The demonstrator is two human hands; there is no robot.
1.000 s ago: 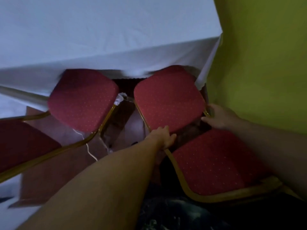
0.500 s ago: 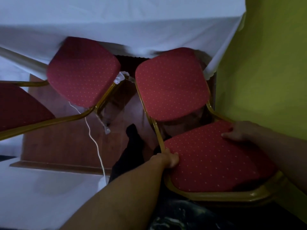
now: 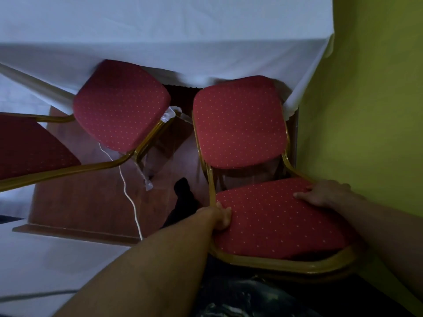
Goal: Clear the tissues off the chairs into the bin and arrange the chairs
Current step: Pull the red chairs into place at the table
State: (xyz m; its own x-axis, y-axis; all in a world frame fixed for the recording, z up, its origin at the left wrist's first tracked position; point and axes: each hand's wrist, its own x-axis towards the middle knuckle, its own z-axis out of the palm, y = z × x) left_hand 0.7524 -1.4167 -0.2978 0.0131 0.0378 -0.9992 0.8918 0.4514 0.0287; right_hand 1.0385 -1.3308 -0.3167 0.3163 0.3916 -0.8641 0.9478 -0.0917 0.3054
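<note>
Two red dotted chairs with gold frames face a white-clothed table (image 3: 160,37). The right chair has its seat (image 3: 238,122) partly under the cloth's hem and its backrest (image 3: 274,223) nearest me. My left hand (image 3: 220,216) grips the backrest's left edge, thumb on the cushion. On the backrest's upper right corner lies my right hand (image 3: 325,193), fingers over the cushion. The left chair's seat (image 3: 121,104) is angled, and its backrest (image 3: 27,145) is at the far left. A small white scrap (image 3: 169,115) sits at that seat's corner; I cannot tell if it is tissue.
A green wall (image 3: 366,110) stands close on the right of the chair. A brown wooden panel (image 3: 80,202) shows under the table. A white cord (image 3: 130,197) hangs in front of it. Clear plastic wrap (image 3: 148,184) trails from the left chair's leg. White floor lies at lower left.
Both hands have moved from the frame beside the right chair's seat up onto its backrest cushion. Over the last half second they have stayed put.
</note>
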